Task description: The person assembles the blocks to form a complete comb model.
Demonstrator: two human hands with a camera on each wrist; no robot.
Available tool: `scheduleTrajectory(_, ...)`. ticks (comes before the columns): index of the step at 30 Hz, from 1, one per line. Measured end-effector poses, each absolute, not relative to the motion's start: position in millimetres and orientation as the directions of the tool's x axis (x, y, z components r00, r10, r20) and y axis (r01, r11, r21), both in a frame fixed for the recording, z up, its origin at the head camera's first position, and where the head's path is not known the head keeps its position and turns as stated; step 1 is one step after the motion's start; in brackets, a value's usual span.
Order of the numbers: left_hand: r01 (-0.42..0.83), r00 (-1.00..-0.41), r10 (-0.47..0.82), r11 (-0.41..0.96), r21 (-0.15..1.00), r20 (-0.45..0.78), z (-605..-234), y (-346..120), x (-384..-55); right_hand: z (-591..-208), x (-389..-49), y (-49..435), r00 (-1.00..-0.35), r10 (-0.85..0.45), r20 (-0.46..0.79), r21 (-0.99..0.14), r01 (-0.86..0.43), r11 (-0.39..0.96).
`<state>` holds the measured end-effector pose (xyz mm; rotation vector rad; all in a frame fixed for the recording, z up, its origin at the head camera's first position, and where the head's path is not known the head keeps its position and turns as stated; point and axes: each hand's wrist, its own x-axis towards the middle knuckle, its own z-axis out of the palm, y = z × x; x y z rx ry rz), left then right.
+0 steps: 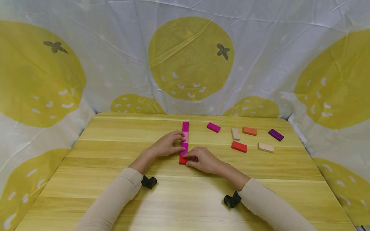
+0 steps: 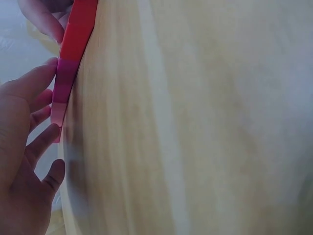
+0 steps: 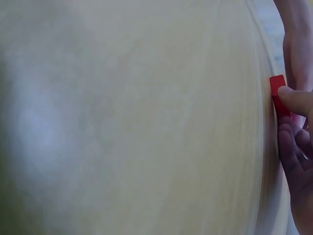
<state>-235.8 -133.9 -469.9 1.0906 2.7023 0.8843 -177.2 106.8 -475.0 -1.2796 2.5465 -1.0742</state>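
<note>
A straight row of blocks runs away from me on the table: a red block [image 1: 182, 160] nearest, then a magenta block [image 1: 184, 153], a pink block [image 1: 186, 137] and a far magenta block [image 1: 185, 126]. From the left, my left hand [image 1: 167, 144] touches the row's side with loosely spread fingers, thumb by the nearer magenta block and fingertips at the pink one. My right hand [image 1: 203, 159] pinches the near red block, index fingertip by its joint with the magenta. The right wrist view shows the right thumb [image 3: 296, 102] lying against the red block.
Loose blocks lie right of the row: magenta [image 1: 213, 127], orange [image 1: 250, 131], red [image 1: 239, 147], purple [image 1: 276, 134] and two beige ones [image 1: 235, 134] [image 1: 266, 147]. A curtain with yellow fruit prints [image 1: 190, 57] hangs behind the wooden table [image 1: 115, 134].
</note>
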Motion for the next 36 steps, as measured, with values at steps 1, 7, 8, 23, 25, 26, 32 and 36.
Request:
scheduleTrajectory(1,0.607,-0.739,0.663,0.575,0.549,0.123,-469.8,-134.0,-235.8,-474.6,-177.4,107.1,-0.64,-0.738,0.213,-0.629,-0.668,0.398)
scheduleTrajectory(7,0.605,-0.738,0.665,0.573,0.553,0.118,-470.4,-134.2,-236.1,-473.0,-178.7,116.3,-0.635,-0.752,0.174,-0.632,-0.658,0.409)
scheduleTrajectory(8,0.602,-0.74,0.663,0.575,0.553,0.116,-470.6,-134.4,-236.1,-472.5,-178.8,119.3,-0.64,-0.75,0.168,-0.632,-0.654,0.416)
scheduleTrajectory(23,0.594,-0.745,0.659,0.582,0.556,0.106,-471.9,-134.3,-236.0,-457.0,-180.8,180.3,-0.748,-0.648,0.146,-0.617,-0.581,0.532)
scheduleTrajectory(25,0.598,-0.742,0.661,0.577,0.556,0.111,-471.4,-133.8,-235.8,-456.4,-181.5,188.8,-0.763,-0.63,0.148,-0.611,-0.571,0.549)
scheduleTrajectory(26,0.599,-0.741,0.662,0.577,0.556,0.112,-470.6,-133.5,-235.4,-456.3,-181.6,193.1,-0.77,-0.619,0.152,-0.607,-0.567,0.556)
scheduleTrajectory(32,0.613,-0.733,0.668,0.568,0.549,0.127,-468.3,-132.6,-233.7,-454.2,-182.7,217.9,-0.8,-0.566,0.2,-0.596,-0.558,0.578)
scheduleTrajectory(36,0.617,-0.731,0.67,0.564,0.549,0.132,-468.5,-132.1,-233.4,-454.6,-183.9,235.7,-0.811,-0.532,0.242,-0.569,-0.563,0.599)
